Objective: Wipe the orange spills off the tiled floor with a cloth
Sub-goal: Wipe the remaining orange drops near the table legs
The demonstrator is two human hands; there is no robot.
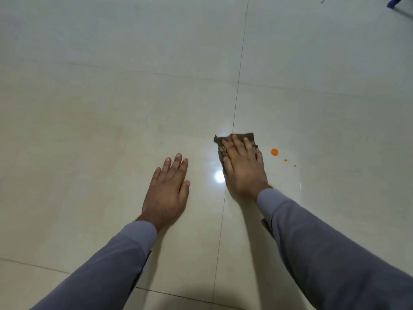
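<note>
Right hand (242,166) flattened on a small brown cloth (249,138), fingers straight and slightly spread, a person leans over a glossy tiled floor (111,108) to clear orange spills. The cloth lies just right of a grout line, pinned under the palm so pressure spreads across it. Just beside it to the right sit the remaining marks: one round orange drop (274,152) and two smaller specks (285,160) trailing away, none yet touched by the cloth. Left hand (168,189) rests flat on bare tile, fingers straight and holding nothing, apparently bracing the person's weight. Grey sleeves cover both forearms. Judging by the layout, a short sideways sweep to the right would likely catch all three marks.
</note>
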